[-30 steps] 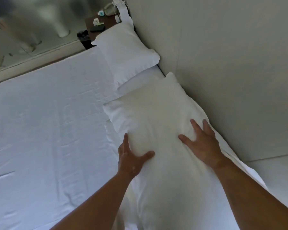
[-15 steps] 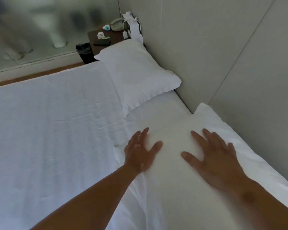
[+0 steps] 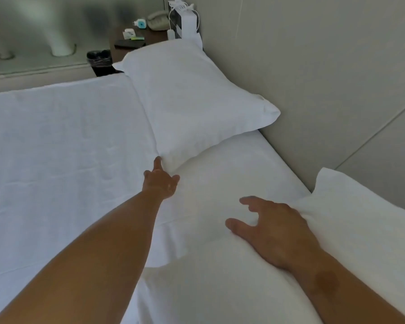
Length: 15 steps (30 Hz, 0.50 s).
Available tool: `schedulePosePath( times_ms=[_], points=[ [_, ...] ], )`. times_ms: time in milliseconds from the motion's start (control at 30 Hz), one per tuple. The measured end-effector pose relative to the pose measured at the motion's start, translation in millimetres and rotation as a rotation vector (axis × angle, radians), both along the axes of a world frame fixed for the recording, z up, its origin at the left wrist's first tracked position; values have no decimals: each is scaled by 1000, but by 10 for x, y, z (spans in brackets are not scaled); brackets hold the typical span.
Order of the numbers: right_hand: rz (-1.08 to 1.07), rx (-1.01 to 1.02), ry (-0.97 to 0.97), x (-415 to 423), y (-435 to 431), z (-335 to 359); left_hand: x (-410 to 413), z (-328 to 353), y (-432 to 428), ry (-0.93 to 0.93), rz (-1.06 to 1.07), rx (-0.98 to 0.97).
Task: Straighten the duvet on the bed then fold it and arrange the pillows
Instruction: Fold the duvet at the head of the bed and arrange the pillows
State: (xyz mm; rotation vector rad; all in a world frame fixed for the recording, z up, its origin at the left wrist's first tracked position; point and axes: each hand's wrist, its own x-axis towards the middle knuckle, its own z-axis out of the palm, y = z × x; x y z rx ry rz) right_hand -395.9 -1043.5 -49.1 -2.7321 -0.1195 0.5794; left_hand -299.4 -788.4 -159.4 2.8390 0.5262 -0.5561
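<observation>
The near pillow (image 3: 208, 277) lies at the head edge of the bed (image 3: 56, 136), soft and light, probably best gripped by its corners; the right hand (image 3: 274, 230) rests spread on it, holding nothing; the left hand (image 3: 160, 181), fingers loose, touches the near corner of the far pillow (image 3: 192, 97).

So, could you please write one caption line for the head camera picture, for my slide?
Left hand reaches toward the far pillow while right hand rests on the near pillow.
</observation>
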Motion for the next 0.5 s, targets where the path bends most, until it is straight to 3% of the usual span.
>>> schedulePosePath(
  times_ms=[167,333,500],
  points=[
    [60,-102,-11,-36,32,-388,378,-431,80,-182,230,-137],
    [88,-156,-27,-82,51,-613,539,-218,40,-190,-56,196],
    [78,-163,-11,-84,117,-584,338,179,106,-263,-201,149]
  ],
)
